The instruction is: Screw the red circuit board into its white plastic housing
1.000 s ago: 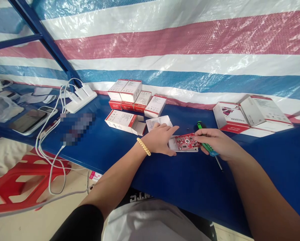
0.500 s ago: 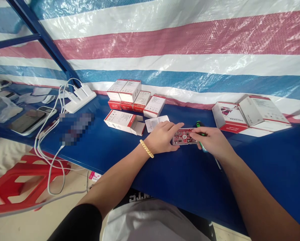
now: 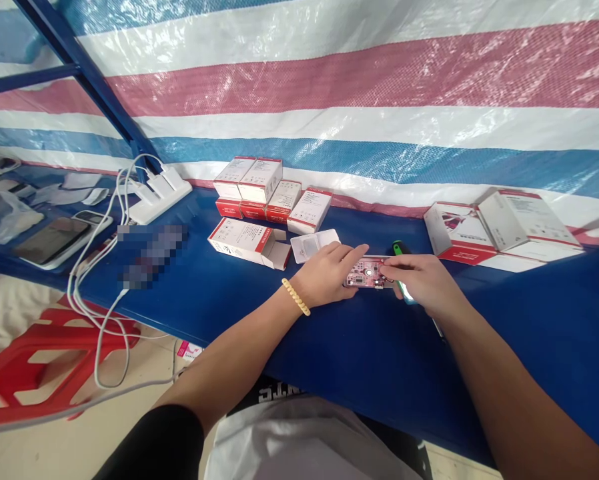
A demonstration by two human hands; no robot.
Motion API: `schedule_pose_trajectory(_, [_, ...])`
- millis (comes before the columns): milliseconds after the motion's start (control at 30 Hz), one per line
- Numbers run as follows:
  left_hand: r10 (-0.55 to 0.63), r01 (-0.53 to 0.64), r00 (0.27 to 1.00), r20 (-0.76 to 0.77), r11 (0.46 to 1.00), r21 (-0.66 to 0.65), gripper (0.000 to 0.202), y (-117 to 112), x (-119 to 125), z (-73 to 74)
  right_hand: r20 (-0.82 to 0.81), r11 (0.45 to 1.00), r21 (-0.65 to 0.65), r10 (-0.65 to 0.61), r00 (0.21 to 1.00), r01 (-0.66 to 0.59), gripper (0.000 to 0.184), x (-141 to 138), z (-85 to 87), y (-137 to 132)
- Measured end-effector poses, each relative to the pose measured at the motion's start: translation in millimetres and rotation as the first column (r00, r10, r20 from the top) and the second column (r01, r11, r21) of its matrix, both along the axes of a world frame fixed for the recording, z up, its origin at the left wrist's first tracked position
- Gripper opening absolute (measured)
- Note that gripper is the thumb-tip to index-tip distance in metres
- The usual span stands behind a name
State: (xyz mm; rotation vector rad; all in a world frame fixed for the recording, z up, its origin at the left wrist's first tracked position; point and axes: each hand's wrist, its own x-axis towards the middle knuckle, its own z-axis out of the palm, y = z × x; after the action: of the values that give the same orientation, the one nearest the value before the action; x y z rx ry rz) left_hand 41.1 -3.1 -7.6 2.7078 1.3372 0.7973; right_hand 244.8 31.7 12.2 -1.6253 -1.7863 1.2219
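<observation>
A red circuit board point(image 3: 363, 273) in a pale shallow housing is in front of me on the blue table. My left hand point(image 3: 326, 272) grips its left end, thumb at the near edge and fingers at the far edge. The fingertips of my right hand point(image 3: 414, 277) are pinched together over the board's right end; whatever lies between them is too small to make out. Partly hidden beneath that hand is a screwdriver point(image 3: 398, 248) with a green and black handle, its shaft showing on the near side. A white plastic tray point(image 3: 307, 245) lies just beyond my left hand.
Several red-and-white boxes point(image 3: 260, 180) are stacked at the back, with an opened box point(image 3: 244, 241) in front. More boxes point(image 3: 499, 230) stand at the right. A white power strip point(image 3: 162, 193) with cables and a phone point(image 3: 54, 240) occupy the left side. A red stool point(image 3: 29, 363) is below.
The circuit board looks brighter, as if tilted slightly to the light. Both hands keep nearly the same places on it, and the screwdriver has hardly shifted.
</observation>
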Motion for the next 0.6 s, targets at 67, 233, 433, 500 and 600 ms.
schedule_pose_trajectory(67, [-0.002,0.002,1.0,0.027,0.999,-0.033,0.073,-1.0,0.1,-0.2,0.06,0.998,0.039,0.039,0.997,-0.042,0.025,-0.2,-0.1,-1.5])
schedule_pose_trajectory(233, [-0.02,0.026,0.998,0.067,0.995,-0.098,0.063,-1.0,-1.1,-1.3,0.206,0.988,0.135,0.047,0.977,-0.076,0.025,-2.0,0.2,-4.0])
schedule_pose_trajectory(433, [-0.003,0.004,1.0,0.007,0.99,-0.143,0.05,0.6,-2.0,-1.2,0.326,0.936,0.336,-0.016,0.945,-0.101,0.024,-4.9,-4.1,-4.3])
schedule_pose_trajectory(500, [0.004,-0.006,1.0,-0.012,0.987,-0.162,0.053,0.8,-2.2,-1.0,0.348,0.921,0.37,-0.012,0.937,-0.125,0.027,-6.3,-6.3,-4.7])
schedule_pose_trajectory(600, [0.004,-0.011,0.999,-0.036,0.983,-0.182,0.053,0.8,-2.8,-0.9,0.368,0.918,0.349,0.049,0.928,-0.187,0.032,-7.1,-8.6,-5.2])
